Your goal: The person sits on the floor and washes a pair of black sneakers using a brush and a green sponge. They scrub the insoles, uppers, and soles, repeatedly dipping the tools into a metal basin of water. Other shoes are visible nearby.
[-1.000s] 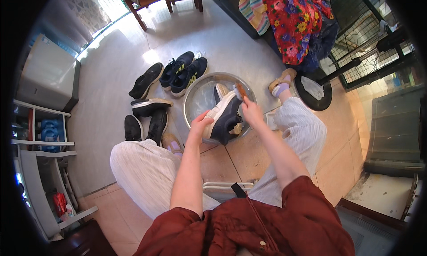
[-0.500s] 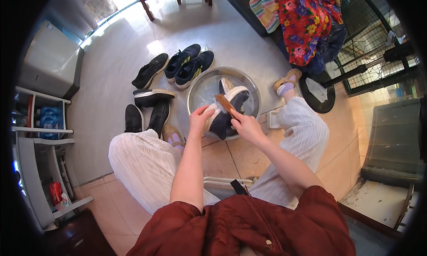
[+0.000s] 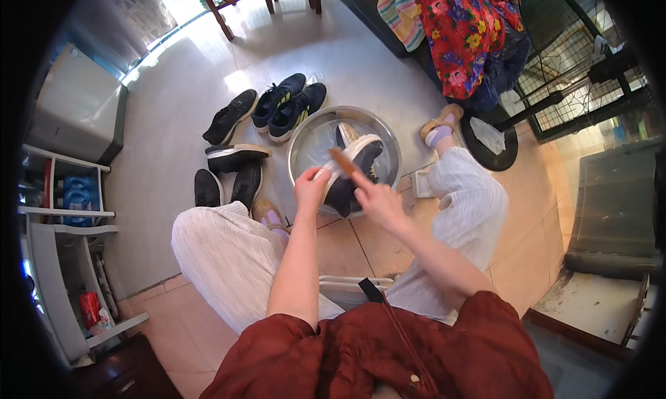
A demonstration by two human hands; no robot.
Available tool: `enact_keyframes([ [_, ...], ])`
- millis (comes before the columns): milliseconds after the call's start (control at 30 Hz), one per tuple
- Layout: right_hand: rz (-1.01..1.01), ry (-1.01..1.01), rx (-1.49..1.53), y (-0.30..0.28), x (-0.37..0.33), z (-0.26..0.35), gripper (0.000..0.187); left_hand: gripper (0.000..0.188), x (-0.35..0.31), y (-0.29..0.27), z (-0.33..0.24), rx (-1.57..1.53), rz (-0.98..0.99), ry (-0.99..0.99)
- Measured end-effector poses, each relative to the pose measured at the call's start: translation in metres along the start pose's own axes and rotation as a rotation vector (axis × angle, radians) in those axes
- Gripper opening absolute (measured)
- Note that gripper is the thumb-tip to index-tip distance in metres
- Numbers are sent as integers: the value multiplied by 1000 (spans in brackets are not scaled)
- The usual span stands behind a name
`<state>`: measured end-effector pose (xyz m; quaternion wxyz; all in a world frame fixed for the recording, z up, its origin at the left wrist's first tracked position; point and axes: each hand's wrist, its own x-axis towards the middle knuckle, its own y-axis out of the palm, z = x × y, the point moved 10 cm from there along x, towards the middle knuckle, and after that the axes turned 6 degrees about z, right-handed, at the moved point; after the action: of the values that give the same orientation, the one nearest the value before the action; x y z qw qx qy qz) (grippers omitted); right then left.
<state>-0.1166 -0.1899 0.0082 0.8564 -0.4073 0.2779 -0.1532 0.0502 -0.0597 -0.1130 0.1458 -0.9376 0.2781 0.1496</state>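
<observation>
My left hand (image 3: 311, 185) grips a dark navy sneaker (image 3: 339, 196) by its white sole, tilted over a round metal basin (image 3: 294, 143). In my right hand (image 3: 379, 203) is a wooden-handled scrubbing brush (image 3: 345, 164), its head against the white sole. The brush and fingers hide part of the sneaker. Just beyond it, inside the basin, shows another dark shoe piece with a white edge (image 3: 363, 143); whether it is a separate shoe I cannot tell. Water appears to lie in the basin.
Left of the basin stand navy sneakers with yellow stripes (image 3: 297, 111) and several black shoes (image 3: 230, 116). A small white dish (image 3: 421, 184) sits right of the basin. Farther right are a black round base (image 3: 490, 142) and flowered cloth (image 3: 463, 38). Grey drawers (image 3: 69, 260) line the left.
The brush has shifted up and left along the sole, with my right hand following. My left hand keeps its hold on the sneaker. The whole view has shifted slightly.
</observation>
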Motion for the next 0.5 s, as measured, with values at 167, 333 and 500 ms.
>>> enact_keyframes([
  [167,-123,127,-128,-35,30,-36,44,41,-1,7,-38,188,-17,76],
  [333,-15,10,-16,-7,14,-6,48,41,2,-11,-34,136,-76,61],
  [500,-104,171,-106,-29,45,-50,47,44,-9,2,-68,107,1,209],
])
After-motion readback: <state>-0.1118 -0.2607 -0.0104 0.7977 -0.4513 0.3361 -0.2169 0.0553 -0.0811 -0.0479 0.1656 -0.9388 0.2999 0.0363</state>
